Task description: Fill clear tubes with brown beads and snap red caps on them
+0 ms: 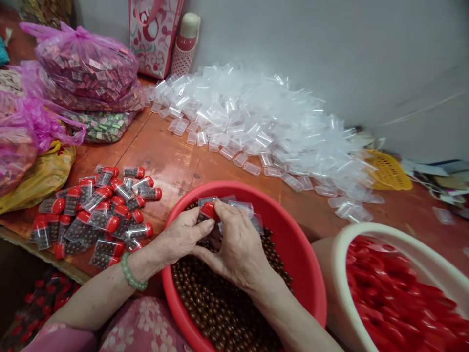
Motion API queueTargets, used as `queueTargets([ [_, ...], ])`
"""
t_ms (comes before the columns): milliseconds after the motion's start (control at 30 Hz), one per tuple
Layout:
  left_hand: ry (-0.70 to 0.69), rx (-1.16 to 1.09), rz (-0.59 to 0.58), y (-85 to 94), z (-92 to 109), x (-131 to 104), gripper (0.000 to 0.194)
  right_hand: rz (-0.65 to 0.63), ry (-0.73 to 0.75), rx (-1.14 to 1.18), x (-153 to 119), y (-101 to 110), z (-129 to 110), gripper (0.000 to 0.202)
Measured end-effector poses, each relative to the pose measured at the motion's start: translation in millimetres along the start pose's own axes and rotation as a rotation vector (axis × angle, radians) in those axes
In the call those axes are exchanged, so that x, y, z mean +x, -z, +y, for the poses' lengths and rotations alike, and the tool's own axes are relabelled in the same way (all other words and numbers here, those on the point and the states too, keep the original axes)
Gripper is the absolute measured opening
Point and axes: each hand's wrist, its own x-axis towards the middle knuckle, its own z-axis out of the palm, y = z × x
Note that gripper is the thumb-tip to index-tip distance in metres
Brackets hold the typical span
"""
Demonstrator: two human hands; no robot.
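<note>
Over a red basin (309,274) of shiny brown beads (216,308), my left hand (185,232) and my right hand (238,242) meet around one small clear container with a red cap (208,210). My left fingers wrap its left side, and my right fingers press at the cap from the right. The container's lower part is mostly hidden by my fingers. Several clear empty containers (244,208) lie just behind my right hand, inside the basin. A green bead bracelet (132,273) circles my left wrist.
Filled red-capped containers (98,210) are piled on the table (146,146) at left, beside pink bags (88,68). Clear containers (249,117) heap along the wall. A white bucket (339,264) of red caps (399,293) stands at right, near a yellow basket (390,168).
</note>
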Motion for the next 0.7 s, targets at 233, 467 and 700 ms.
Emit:
queueTargets([
  [233, -0.035, -0.043, -0.068, 0.6, 1, 2, 0.047, 0.018, 0.034, -0.076, 7, 5, -1, 0.066],
  [467, -0.003, -0.111, -0.115, 2.7, -2, 3, 0.050, 0.057, 0.076, -0.081, 5, 6, 0, 0.063],
  [700, 0.016, 0.055, 0.187, -3.2, -9, 8, 0.035, 0.065, 0.213, -0.186, 4, 2, -3, 0.050],
])
